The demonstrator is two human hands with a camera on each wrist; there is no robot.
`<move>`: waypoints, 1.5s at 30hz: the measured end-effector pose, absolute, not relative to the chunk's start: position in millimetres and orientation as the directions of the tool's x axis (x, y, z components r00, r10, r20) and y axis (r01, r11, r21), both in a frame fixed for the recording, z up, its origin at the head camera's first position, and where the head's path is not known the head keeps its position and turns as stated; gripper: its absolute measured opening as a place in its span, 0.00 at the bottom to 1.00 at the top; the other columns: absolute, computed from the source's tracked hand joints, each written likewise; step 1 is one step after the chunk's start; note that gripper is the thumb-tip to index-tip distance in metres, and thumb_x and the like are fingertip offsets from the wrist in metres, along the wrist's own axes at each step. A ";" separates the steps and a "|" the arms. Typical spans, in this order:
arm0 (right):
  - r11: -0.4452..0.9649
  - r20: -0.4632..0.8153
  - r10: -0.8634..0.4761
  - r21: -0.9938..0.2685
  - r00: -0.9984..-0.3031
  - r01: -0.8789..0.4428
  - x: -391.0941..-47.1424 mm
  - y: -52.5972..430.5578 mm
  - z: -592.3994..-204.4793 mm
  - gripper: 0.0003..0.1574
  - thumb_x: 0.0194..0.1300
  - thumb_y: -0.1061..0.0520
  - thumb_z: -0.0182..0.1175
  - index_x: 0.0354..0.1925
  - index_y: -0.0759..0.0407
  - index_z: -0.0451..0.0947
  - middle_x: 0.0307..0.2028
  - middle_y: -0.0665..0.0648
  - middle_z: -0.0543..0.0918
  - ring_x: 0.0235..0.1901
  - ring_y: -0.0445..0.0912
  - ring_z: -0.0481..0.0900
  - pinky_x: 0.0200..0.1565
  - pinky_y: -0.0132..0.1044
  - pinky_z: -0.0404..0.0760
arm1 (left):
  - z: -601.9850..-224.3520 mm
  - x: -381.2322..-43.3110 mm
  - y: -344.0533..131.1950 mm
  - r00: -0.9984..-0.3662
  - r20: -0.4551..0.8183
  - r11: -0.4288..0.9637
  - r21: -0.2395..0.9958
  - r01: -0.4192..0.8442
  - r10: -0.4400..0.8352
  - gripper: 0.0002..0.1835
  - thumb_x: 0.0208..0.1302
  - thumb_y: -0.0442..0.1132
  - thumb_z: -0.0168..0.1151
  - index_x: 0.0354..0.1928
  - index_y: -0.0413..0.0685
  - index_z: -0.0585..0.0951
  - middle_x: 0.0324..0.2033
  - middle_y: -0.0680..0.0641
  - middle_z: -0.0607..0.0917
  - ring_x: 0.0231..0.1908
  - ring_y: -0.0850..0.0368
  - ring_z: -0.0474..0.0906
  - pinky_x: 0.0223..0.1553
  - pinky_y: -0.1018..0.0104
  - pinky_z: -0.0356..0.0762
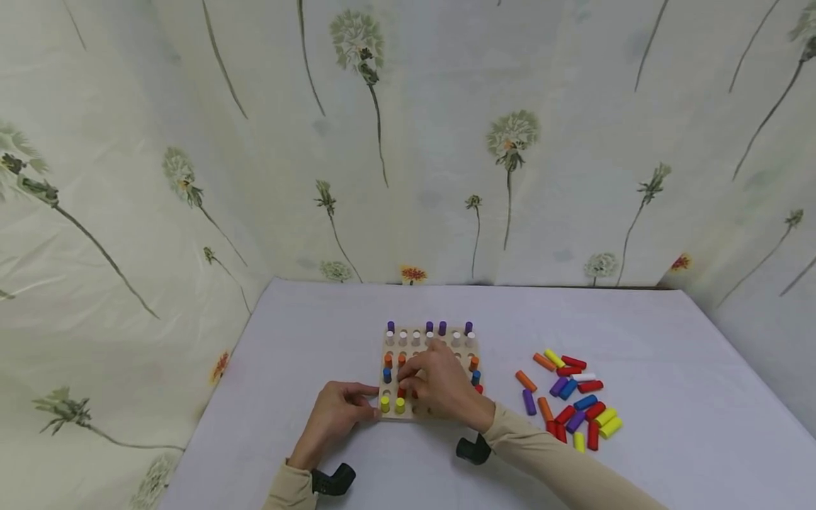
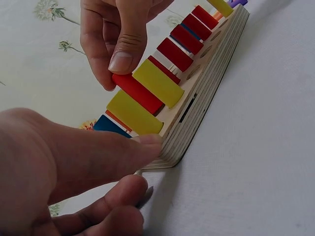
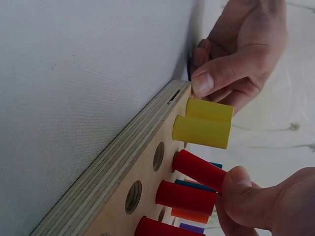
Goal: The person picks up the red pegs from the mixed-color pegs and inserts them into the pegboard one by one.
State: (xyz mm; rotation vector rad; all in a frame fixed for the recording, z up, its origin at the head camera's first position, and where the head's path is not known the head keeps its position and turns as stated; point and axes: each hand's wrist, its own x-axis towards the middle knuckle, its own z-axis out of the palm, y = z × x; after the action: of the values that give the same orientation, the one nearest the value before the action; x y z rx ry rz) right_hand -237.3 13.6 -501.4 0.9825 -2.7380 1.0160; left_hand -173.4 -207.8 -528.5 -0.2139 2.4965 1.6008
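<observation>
A wooden pegboard (image 3: 146,176) holds upright pegs in rows: purple, white, orange, blue, red and yellow. My right hand (image 1: 443,382) reaches over it and pinches a red peg (image 3: 199,167) between thumb and fingers. That peg leans a little, its lower end at a hole behind the second yellow peg (image 3: 202,132). Another red peg (image 3: 186,197) stands beside it. At the board's near left corner, my left hand (image 1: 338,411) grips the edge, thumb tip on the corner close to the first yellow peg (image 2: 135,113). Much of the board's middle is hidden under my right hand in the head view.
Loose pegs in several colours lie scattered on the white table (image 1: 669,368) right of the board, among them a purple peg (image 1: 529,402) and a yellow peg (image 1: 610,428). A flowered cloth (image 1: 433,142) hangs behind the table.
</observation>
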 end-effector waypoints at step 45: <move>0.634 0.181 -0.549 -0.546 -0.816 -0.548 -235.5 76.0 -474.4 0.07 0.66 0.52 0.75 0.42 0.49 0.94 0.35 0.42 0.88 0.40 0.44 0.71 0.41 0.38 0.67 | -531.0 -173.6 -205.0 -0.975 -0.220 0.417 0.883 -0.216 -0.038 0.19 0.53 0.33 0.81 0.49 0.43 0.92 0.25 0.52 0.84 0.28 0.58 0.73 0.29 0.66 0.67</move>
State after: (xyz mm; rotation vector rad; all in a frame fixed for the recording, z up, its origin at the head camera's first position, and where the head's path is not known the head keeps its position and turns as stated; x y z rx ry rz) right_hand -235.5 76.0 -474.4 0.9533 -2.8422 0.9475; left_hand -173.6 -205.0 -531.0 -0.2260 2.5010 1.5959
